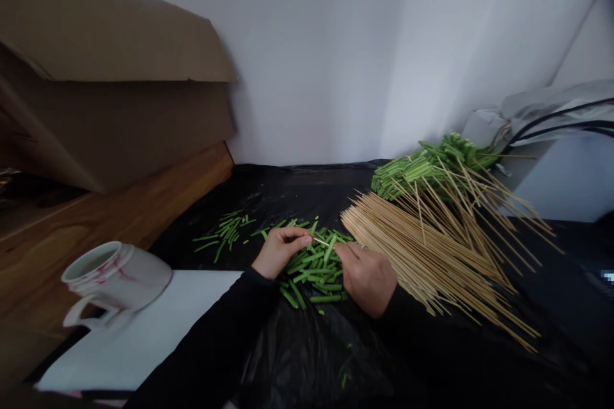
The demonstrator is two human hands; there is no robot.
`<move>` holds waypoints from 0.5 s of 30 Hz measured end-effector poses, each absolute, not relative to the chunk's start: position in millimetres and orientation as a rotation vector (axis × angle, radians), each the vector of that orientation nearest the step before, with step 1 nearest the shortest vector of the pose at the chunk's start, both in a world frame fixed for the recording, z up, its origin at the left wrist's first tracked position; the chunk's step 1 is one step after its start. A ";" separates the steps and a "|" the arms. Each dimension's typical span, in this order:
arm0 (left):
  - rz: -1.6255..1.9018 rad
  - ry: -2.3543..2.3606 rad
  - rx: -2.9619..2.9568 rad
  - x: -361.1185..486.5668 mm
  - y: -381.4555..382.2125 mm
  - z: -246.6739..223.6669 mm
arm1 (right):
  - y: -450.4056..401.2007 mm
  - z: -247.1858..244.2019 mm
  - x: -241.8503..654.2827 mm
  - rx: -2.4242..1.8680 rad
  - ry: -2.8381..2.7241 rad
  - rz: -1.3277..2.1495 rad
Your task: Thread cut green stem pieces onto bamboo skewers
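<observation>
My left hand [283, 250] is closed in a pinch, thumb against forefinger, at one end of a thin bamboo skewer [321, 241]. The skewer's other end runs into my right hand [367, 275], whose fingers are curled round it. A cut green stem piece [330, 250] lies against the right fingertips; whether it is gripped or on the skewer I cannot tell. Below both hands spreads a loose pile of cut green stems [307, 271]. Just right of my right hand lies a big bundle of bamboo skewers [422, 249], fanned out at its far side.
Black plastic sheeting [307, 188] covers the work surface. More green stems [422, 166] are heaped behind the skewers, and a few thin pieces [225, 233] lie to the left. A white mug [115, 278] stands at left on a white sheet [158, 332], near a cardboard box [144, 121].
</observation>
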State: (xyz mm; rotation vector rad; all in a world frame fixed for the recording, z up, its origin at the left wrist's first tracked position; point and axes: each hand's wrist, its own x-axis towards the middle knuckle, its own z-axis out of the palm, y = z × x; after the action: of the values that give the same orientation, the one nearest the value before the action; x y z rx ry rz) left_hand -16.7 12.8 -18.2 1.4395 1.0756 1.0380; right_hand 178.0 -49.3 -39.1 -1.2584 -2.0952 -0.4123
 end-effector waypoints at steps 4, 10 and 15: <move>1.037 1.073 1.410 -16.2 11.9 -17.2 | -49.9 -38.3 178.0 -1.251 -2.096 -0.398; 1.104 0.942 1.227 -9.2 8.7 -18.2 | -47.9 -36.6 175.4 -1.262 -2.025 -0.288; 1.111 0.841 1.001 -5.2 6.6 -18.9 | -47.7 -37.3 172.5 -1.219 -1.980 -0.169</move>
State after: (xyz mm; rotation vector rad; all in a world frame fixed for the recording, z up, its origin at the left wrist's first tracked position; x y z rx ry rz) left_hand -5.2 6.6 -18.9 1.0009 0.8409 1.1107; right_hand 172.5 -47.7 -37.3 -1.2193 -1.9800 -0.1693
